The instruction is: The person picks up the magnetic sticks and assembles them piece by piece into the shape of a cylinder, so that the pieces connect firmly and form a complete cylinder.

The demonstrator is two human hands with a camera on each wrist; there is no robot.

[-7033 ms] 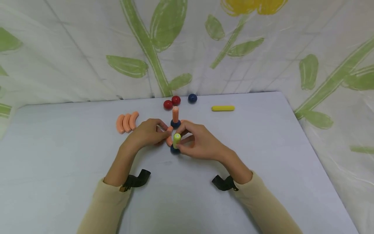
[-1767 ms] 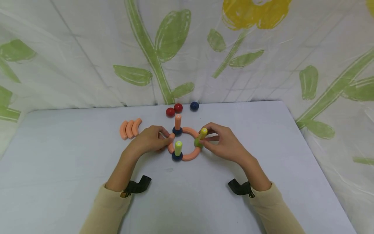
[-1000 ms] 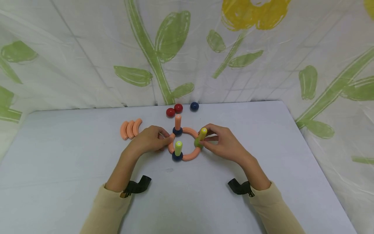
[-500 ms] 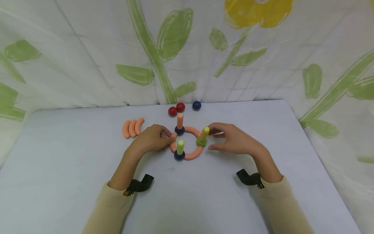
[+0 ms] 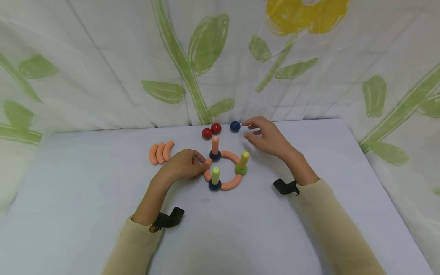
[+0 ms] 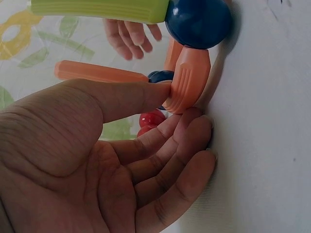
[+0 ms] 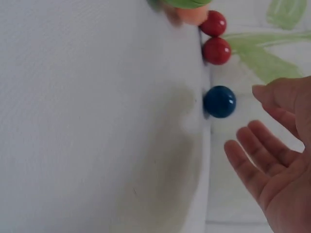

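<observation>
My left hand (image 5: 185,164) pinches an orange curved rod (image 6: 189,80) between thumb and fingertips, at the left side of a ring lying on the table. Two navy balls and a green ball (image 5: 241,169) join the ring's curved pieces. Upright on the front navy ball (image 5: 214,185) is a lime rod (image 5: 215,175); an orange straight rod (image 5: 215,144) stands on the back one. A yellow rod (image 5: 244,159) rises from the green ball, tilted slightly. My right hand (image 5: 268,135) holds nothing; its spread fingers are just right of a loose blue ball (image 7: 219,101).
Two red balls (image 5: 207,133) sit side by side at the back, left of the blue ball. Several loose orange curved rods (image 5: 160,153) lie left of my left hand. Behind the white table (image 5: 240,233) hangs a pale curtain (image 5: 120,46) with painted flowers.
The yellow rod, lying at the back right earlier, now stands on the green ball. My right hand has let go of it and moved back toward the blue ball. The left hand keeps its pinch.
</observation>
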